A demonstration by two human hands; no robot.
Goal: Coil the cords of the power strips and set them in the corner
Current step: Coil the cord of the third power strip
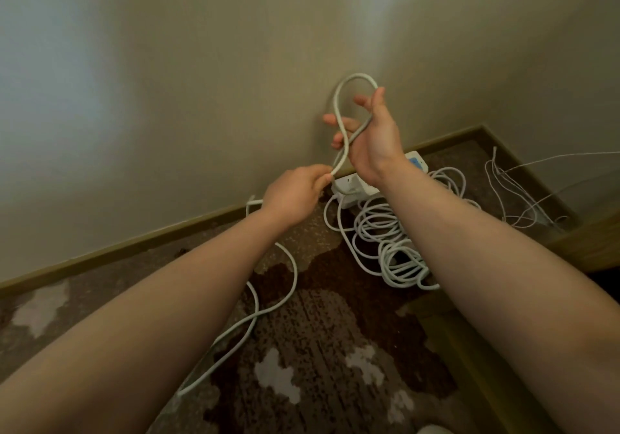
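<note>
Still early in the coiling, judging from the floor. Nearest, on the patterned carpet [318, 349], a long slack run of white cord [255, 313] lying loose, not yet gathered, trailing from the near left up toward the left hand. Further on, left hand [295, 195] closed, pinching that cord between thumb and fingertips. Just beyond and a little to the right, right hand [372, 138] raised, fingers half curled, holding the first loop [352, 81] that stands up above the palm; only one loop visible there, so most of the winding left to do. Under the right forearm, a pile of white cord [389, 242] on the carpet, partly wound but untidy. Behind it, against the baseboard, white power strips [355, 187], exact number hard to tell. Far right, thin wires [513, 192] near the corner [483, 126]. Nothing placed in the corner as finished bundle yet.
</note>
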